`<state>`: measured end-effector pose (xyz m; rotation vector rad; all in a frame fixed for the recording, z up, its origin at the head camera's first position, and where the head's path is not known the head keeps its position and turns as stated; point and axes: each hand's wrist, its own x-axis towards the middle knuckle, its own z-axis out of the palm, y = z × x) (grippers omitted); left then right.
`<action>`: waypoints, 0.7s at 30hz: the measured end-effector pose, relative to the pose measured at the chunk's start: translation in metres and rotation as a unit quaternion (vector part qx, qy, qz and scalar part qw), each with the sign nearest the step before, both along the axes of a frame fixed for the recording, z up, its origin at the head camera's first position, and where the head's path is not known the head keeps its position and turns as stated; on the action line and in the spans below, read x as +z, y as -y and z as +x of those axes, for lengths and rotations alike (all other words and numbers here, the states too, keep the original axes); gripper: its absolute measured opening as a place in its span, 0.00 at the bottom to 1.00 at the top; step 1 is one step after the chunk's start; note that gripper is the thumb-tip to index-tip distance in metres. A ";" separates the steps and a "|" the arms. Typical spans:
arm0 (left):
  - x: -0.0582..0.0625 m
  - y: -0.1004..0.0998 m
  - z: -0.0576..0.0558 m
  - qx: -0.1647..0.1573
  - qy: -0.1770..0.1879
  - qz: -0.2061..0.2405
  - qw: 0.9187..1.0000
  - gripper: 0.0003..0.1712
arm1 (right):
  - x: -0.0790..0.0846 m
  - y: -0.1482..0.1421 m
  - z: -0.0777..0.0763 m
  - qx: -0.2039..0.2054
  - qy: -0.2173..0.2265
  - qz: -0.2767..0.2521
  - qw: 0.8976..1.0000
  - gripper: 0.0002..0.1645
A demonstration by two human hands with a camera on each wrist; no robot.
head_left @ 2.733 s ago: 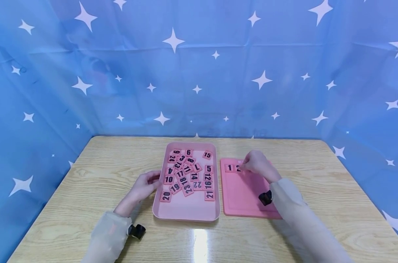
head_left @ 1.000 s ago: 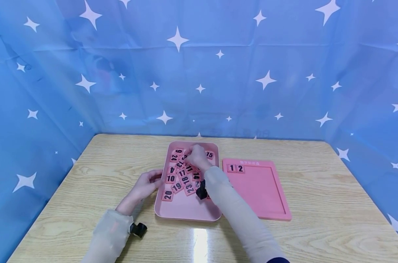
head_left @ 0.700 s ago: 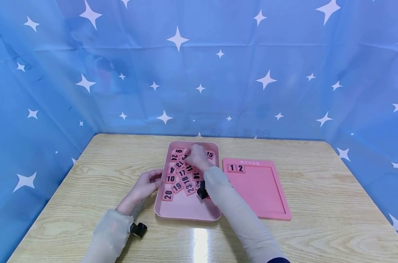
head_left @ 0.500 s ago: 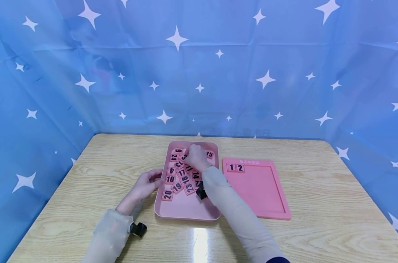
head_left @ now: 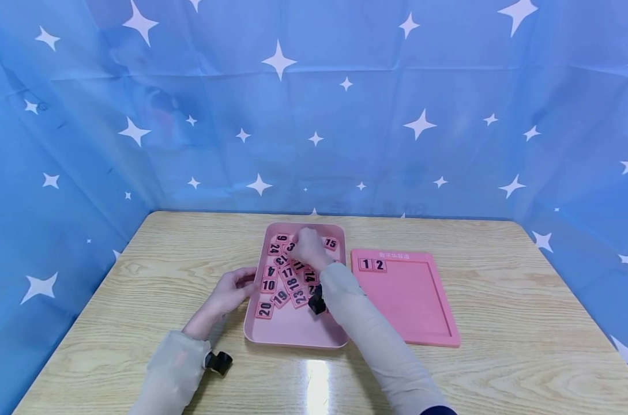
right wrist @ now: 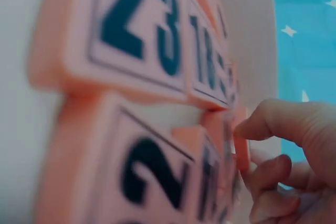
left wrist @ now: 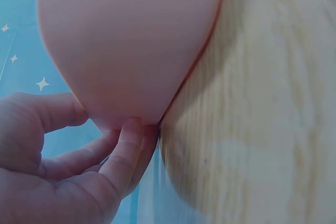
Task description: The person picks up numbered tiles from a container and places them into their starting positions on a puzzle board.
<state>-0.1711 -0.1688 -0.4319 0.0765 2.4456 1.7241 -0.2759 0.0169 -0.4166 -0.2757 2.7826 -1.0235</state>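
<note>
My left hand holds the left side of a pink tray; in the left wrist view its fingers bend against the tray's outer wall. Inside the tray lie several pink square tiles with black numbers, some overlapping. My right hand is at the tray's upper part, fingertips on the number 3 tile. The right wrist view shows thumb and finger pinching a tile edge beyond the 23 tile. My right hand and forearm cover some tiles at the tray's right side.
Right of the tray lies a pink framed board. The number 1 tile and number 2 tile sit side by side in its upper left corner. A wooden table carries everything, with a blue star-patterned curtain behind it.
My right hand has gone from the board leftward into the tray. The 3 tile has turned more upright, and tiles along the tray's left side have shifted slightly towards me. My left hand stays put.
</note>
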 end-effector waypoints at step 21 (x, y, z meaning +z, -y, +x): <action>0.002 0.000 0.001 -0.012 0.002 0.005 1.000 0.25 | 0.058 -0.084 0.023 0.120 -0.047 -0.018 0.992 0.25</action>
